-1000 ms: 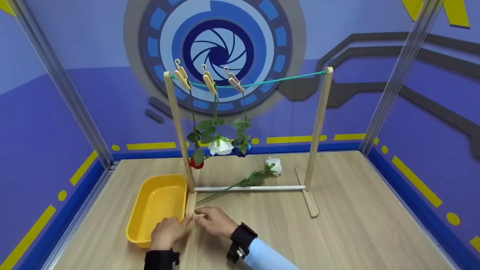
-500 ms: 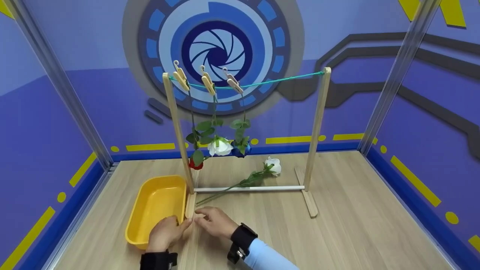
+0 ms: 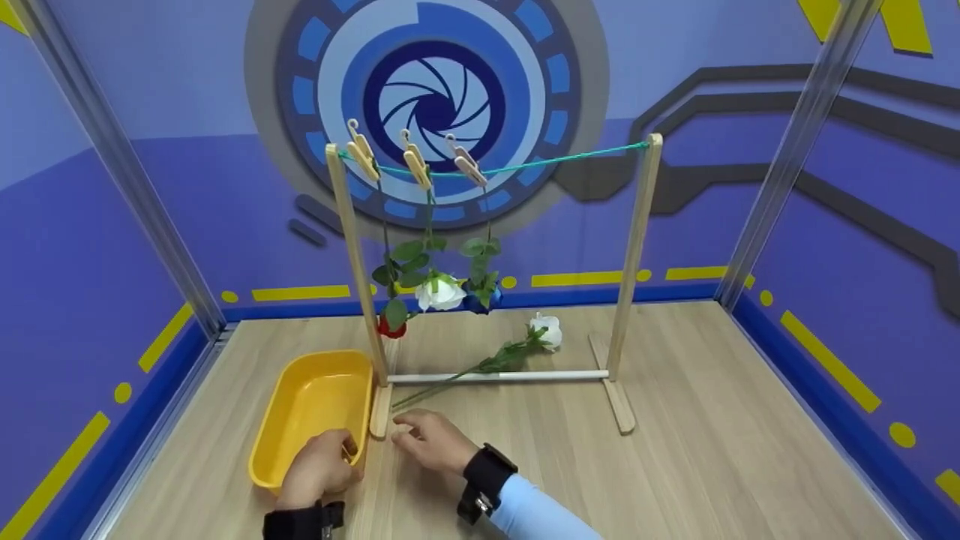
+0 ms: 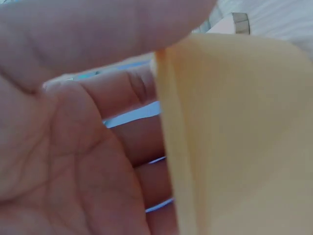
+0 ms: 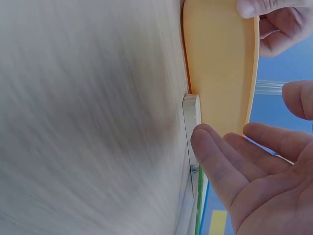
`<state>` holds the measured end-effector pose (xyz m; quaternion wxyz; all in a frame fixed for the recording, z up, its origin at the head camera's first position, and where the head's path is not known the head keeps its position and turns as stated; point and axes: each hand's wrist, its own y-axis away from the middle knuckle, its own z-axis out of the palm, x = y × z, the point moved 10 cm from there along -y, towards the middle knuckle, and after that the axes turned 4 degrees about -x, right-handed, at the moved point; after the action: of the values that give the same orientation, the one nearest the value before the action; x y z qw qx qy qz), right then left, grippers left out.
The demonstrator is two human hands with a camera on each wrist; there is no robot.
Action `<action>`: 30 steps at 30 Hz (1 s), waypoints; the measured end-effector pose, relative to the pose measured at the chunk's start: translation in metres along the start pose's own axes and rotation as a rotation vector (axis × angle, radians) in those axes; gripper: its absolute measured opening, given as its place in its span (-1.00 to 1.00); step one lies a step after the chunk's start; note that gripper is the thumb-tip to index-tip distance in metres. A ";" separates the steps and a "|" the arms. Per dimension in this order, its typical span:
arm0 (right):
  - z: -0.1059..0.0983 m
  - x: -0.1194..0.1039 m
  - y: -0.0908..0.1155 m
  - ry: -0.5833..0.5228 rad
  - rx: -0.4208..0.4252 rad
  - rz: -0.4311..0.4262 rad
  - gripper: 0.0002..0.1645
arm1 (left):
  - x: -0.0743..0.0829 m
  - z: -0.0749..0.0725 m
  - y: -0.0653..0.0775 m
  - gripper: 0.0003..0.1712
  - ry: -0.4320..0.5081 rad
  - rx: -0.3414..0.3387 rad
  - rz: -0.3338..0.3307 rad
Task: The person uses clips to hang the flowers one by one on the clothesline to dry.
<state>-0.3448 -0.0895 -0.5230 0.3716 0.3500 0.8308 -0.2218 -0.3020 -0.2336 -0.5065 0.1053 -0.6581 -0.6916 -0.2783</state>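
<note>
My left hand [image 3: 319, 466] holds the near right rim of a yellow plastic tub [image 3: 319, 397]. In the left wrist view, the thumb lies on one side of the tub wall [image 4: 239, 132] and the fingers on the other. My right hand [image 3: 436, 444] is just right of the wooden rack's left foot [image 3: 381, 412], fingers spread and relaxed. The right wrist view shows that palm [image 5: 264, 196] holding nothing, below the tub [image 5: 215, 54]. Beyond it, a white rose [image 3: 547, 332] lies on the table, its stem crossing the rack's white bottom bar [image 3: 555, 376].
A green cord [image 3: 574, 157] spans the rack's posts [image 3: 637, 259]. Three clothespins [image 3: 417, 166] on it hold a red rose [image 3: 391, 327], a white rose [image 3: 441, 293] and a blue rose [image 3: 482, 297], heads down. Patterned panels [image 3: 180, 225] enclose the wooden table [image 3: 697, 420].
My left hand has shifted left from beside the rack's left foot to the tub's rim, and now grips it. My right hand has barely moved.
</note>
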 end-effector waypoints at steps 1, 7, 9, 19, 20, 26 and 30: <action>0.000 0.000 0.000 -0.004 -0.002 0.002 -0.54 | 0.001 -0.002 0.001 -0.72 0.004 0.007 0.001; 0.000 0.003 0.002 -0.022 -0.017 0.019 -0.52 | 0.002 -0.005 0.003 -0.73 0.038 0.003 -0.025; -0.001 0.003 0.002 -0.012 -0.014 0.016 -0.52 | 0.003 -0.005 0.003 -0.74 0.051 0.000 -0.025; -0.004 0.003 0.003 0.018 0.012 0.000 -0.56 | 0.010 -0.026 0.005 -0.79 0.082 0.183 0.052; -0.004 0.003 0.003 0.019 0.013 -0.002 -0.56 | 0.009 -0.027 0.005 -0.80 0.083 0.196 0.046; -0.007 0.004 0.006 0.010 0.025 -0.010 -0.57 | 0.012 -0.035 0.005 -0.76 0.127 0.280 0.020; -0.012 0.003 0.008 -0.032 0.048 -0.021 -0.57 | 0.026 -0.046 0.012 -0.75 0.131 0.399 0.086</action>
<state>-0.3461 -0.0758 -0.5191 0.3739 0.3464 0.8230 -0.2509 -0.3031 -0.2358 -0.4519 0.2901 -0.6336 -0.6960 -0.1731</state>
